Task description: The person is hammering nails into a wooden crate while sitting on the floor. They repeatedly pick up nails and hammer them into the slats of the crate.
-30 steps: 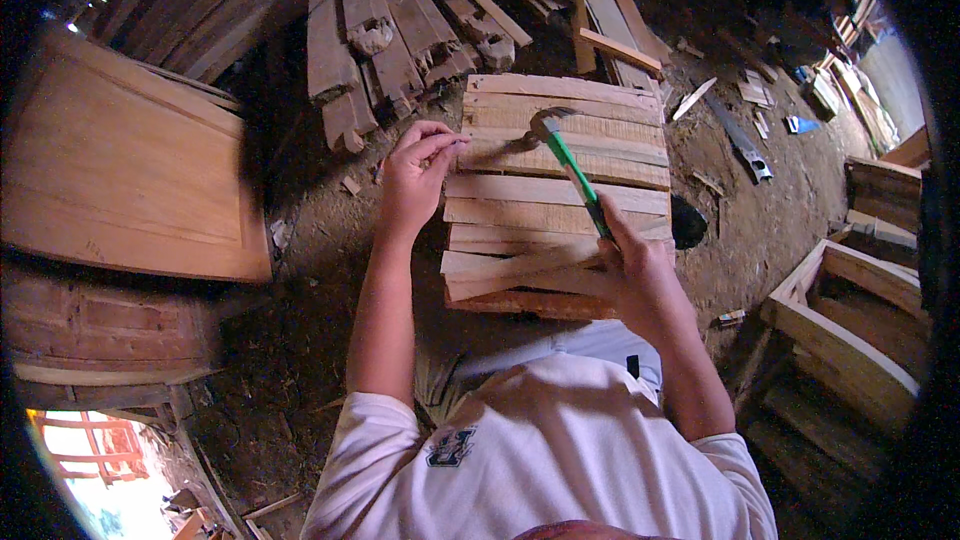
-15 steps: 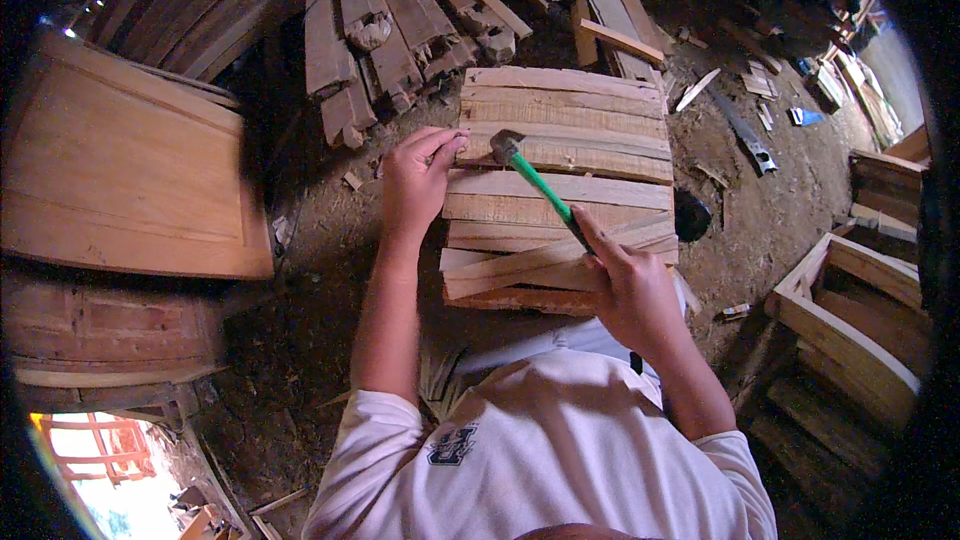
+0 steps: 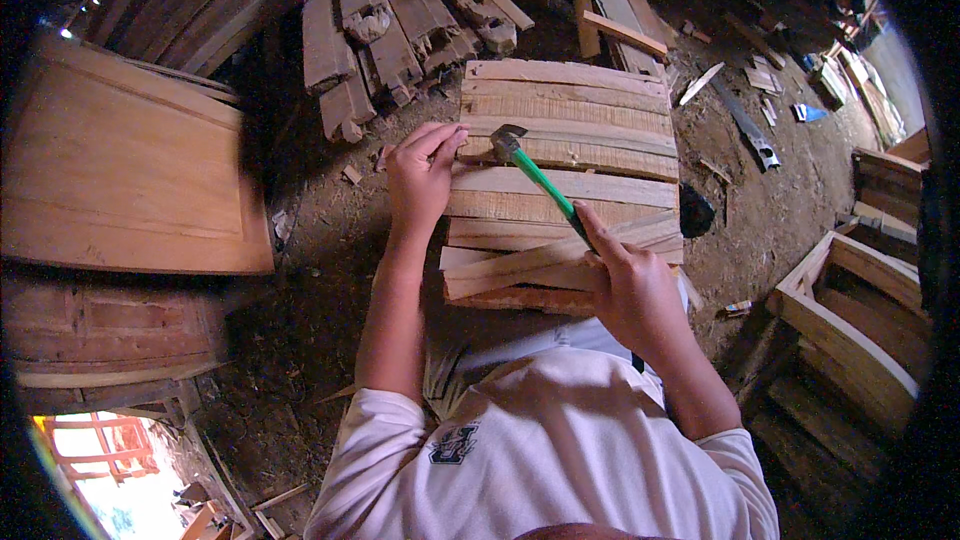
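Note:
A hammer (image 3: 545, 186) with a green handle and metal head is gripped in my right hand (image 3: 638, 290), index finger stretched along the handle. Its head hovers over or rests on the slatted wooden panel (image 3: 570, 103), close to the left edge; which one I cannot tell. My left hand (image 3: 420, 168) is at that edge, thumb and fingers pinched together over the end of a slat. What the pinch holds, if anything, is too small to make out. A loose board (image 3: 560, 260) lies slantwise across the near part of the panel.
Rough planks (image 3: 385, 25) are stacked beyond the panel. A handsaw (image 3: 746, 125) lies on the dirt floor at right, among wood scraps. Wooden frames (image 3: 850, 315) stand at lower right. A large wooden panel (image 3: 130, 160) is at left.
The hammer head has tilted slightly, while my right hand keeps its grip. My left hand stays pinched at the edge, shifted very little.

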A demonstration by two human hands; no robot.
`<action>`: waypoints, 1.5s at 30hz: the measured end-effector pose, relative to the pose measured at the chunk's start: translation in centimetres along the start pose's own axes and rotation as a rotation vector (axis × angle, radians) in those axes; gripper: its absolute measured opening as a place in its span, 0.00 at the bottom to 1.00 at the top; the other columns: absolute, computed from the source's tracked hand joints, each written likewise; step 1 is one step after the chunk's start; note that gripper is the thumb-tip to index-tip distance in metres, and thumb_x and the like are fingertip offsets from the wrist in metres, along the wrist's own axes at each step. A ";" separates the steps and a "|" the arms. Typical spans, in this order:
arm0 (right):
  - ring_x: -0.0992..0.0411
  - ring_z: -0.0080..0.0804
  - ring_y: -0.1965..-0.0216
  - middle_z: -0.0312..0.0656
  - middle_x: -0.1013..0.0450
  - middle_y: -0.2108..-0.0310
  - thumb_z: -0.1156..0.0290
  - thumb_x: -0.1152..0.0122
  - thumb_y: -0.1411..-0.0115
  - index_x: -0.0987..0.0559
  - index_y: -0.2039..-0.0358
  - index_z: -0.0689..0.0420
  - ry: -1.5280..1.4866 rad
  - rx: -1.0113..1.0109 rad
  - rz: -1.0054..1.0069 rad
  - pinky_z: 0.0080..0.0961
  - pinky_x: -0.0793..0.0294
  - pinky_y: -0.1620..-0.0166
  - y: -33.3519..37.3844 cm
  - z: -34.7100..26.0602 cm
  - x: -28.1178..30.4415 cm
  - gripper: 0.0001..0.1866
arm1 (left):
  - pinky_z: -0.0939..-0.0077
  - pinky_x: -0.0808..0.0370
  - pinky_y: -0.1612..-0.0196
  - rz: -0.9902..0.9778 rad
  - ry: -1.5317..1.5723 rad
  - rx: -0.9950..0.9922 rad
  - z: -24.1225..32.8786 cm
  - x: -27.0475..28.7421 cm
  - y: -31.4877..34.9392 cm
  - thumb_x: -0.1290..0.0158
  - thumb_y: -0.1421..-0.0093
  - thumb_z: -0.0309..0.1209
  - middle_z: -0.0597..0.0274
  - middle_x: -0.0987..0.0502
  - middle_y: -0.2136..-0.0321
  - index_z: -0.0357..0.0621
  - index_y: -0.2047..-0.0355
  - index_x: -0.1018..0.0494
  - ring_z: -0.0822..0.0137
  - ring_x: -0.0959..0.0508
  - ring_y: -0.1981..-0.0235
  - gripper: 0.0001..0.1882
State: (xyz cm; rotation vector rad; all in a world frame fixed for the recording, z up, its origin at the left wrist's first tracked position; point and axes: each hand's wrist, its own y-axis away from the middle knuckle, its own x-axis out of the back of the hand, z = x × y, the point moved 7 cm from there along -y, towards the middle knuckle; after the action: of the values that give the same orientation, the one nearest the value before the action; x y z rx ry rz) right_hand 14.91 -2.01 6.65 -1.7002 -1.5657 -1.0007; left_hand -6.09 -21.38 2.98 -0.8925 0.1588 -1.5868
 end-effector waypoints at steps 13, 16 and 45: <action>0.21 0.64 0.70 0.60 0.22 0.73 0.78 0.43 0.41 0.37 0.26 0.42 -0.036 0.021 0.028 0.56 0.23 0.63 0.0 0.3 -0.2 0.42 | 0.74 0.23 0.62 0.002 0.054 0.003 -0.4 -0.2 0.0 0.39 0.34 0.29 0.57 0.15 0.67 0.38 0.59 0.15 0.64 0.15 0.67 0.09; 0.21 0.64 0.71 0.60 0.22 0.73 0.78 0.42 0.41 0.38 0.26 0.43 -0.020 -0.013 0.001 0.56 0.23 0.64 -0.1 0.3 -0.2 0.42 | 0.74 0.24 0.62 0.011 0.045 0.000 -0.2 -0.1 0.0 0.40 0.34 0.31 0.59 0.15 0.67 0.40 0.60 0.15 0.64 0.15 0.67 0.09; 0.21 0.60 0.71 0.58 0.20 0.70 0.71 0.40 0.34 0.42 0.24 0.46 0.011 0.064 -0.011 0.55 0.22 0.67 0.0 0.4 -0.2 0.39 | 0.74 0.25 0.62 0.022 0.028 0.007 -0.8 -0.4 0.2 0.38 0.35 0.30 0.59 0.15 0.67 0.41 0.59 0.14 0.64 0.15 0.68 0.08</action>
State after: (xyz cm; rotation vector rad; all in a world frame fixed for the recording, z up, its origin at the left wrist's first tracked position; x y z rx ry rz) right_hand 14.91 -1.77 6.29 -1.6414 -1.5849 -0.9537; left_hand -6.42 -21.40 2.16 -0.8603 0.1820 -1.5790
